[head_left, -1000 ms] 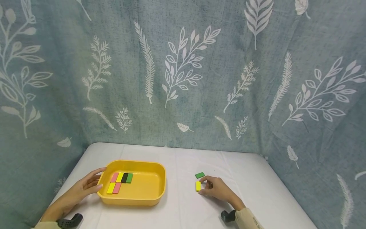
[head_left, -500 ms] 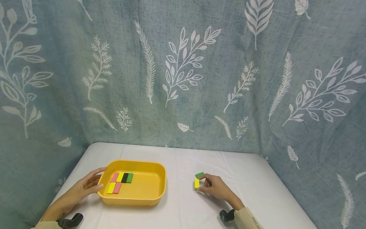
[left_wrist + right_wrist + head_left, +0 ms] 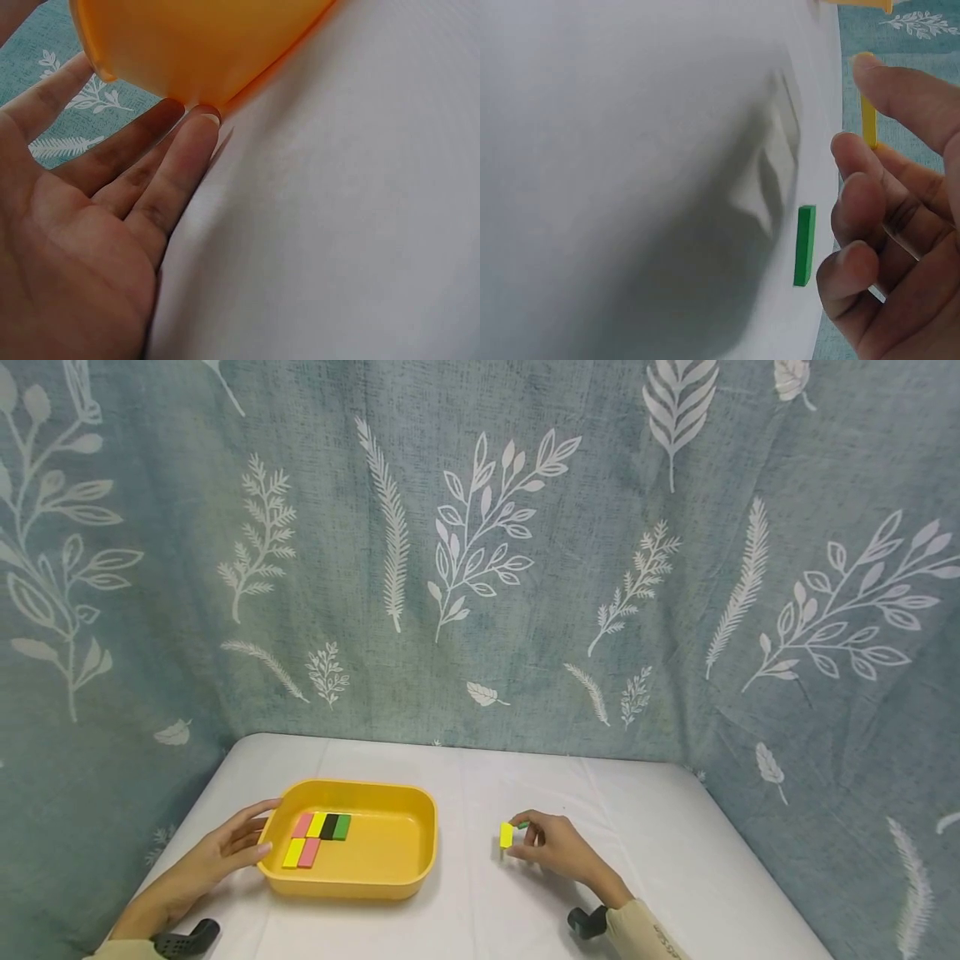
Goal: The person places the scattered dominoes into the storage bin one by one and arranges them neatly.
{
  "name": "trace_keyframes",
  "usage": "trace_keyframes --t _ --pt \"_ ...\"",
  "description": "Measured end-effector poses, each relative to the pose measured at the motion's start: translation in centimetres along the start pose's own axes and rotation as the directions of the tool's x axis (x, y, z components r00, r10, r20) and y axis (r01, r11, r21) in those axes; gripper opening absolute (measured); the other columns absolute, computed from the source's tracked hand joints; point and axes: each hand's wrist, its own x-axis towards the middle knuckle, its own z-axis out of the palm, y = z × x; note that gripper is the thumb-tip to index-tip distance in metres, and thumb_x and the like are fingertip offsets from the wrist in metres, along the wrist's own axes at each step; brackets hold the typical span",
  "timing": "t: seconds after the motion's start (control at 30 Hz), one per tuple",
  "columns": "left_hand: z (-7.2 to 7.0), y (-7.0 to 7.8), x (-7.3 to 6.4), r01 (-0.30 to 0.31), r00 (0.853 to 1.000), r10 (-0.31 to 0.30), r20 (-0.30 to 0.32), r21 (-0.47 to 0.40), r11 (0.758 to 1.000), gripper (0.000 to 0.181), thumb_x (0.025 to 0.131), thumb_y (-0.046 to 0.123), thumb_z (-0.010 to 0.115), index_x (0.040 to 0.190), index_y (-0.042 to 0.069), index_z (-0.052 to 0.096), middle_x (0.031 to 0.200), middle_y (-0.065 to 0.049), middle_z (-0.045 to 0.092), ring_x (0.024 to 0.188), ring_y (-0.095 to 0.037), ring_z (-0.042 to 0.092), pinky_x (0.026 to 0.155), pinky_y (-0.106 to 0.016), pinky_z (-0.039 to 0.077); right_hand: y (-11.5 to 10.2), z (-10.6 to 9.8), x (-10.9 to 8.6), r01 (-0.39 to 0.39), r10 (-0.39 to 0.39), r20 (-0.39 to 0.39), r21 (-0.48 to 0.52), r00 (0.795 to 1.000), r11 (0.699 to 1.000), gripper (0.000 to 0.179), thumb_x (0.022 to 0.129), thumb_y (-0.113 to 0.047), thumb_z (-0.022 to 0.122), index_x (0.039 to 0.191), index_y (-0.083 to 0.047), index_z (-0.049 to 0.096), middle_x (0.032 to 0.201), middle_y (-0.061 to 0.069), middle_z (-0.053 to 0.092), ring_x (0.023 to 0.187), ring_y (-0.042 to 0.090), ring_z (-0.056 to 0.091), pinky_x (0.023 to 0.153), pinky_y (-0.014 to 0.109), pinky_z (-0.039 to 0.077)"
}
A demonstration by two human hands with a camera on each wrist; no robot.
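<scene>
My right hand [image 3: 558, 847] pinches a yellow rectangular tile [image 3: 506, 835] by its ends between thumb and fingertips, above the white table. In the right wrist view the tile [image 3: 868, 112] is seen edge-on, raised off the cloth. A green tile [image 3: 805, 246] lies on the table below that hand; in the head view the fingers mostly cover it. My left hand [image 3: 228, 847] rests against the left end of a yellow tray [image 3: 429, 852], its fingers extended. In the left wrist view, fingertips [image 3: 196, 139] touch the tray's outer wall [image 3: 210, 52].
Inside the tray, tiles lie side by side at the left: pink [image 3: 303, 825], yellow [image 3: 317, 825], black [image 3: 329, 827] and green [image 3: 342, 827] behind, yellow [image 3: 293, 853] and pink [image 3: 308, 853] in front. A patterned curtain [image 3: 525, 568] hangs beyond the table [image 3: 480, 910].
The right hand has lifted the yellow tile from the table and carried it slightly left and away, coming over the green tile. Left hand and tray have stayed in place.
</scene>
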Motion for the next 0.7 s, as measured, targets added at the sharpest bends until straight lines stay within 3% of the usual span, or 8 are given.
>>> trace_keyframes --t 0.7 --pt "-0.2 -0.2 0.3 -0.008 1.000 0.008 -0.009 0.004 1.000 0.085 0.100 0.036 0.069 0.165 0.016 0.018 0.159 -0.031 0.030 0.143 -0.052 0.035 0.111 -0.071 0.032 -3.3 0.3 2.2 0.039 -0.040 -0.006 -0.047 0.999 0.998 0.041 0.091 -0.033 0.080 0.126 -0.017 0.068 0.079 -0.012 0.063 0.060 0.006 0.051 0.053 0.022 0.045"
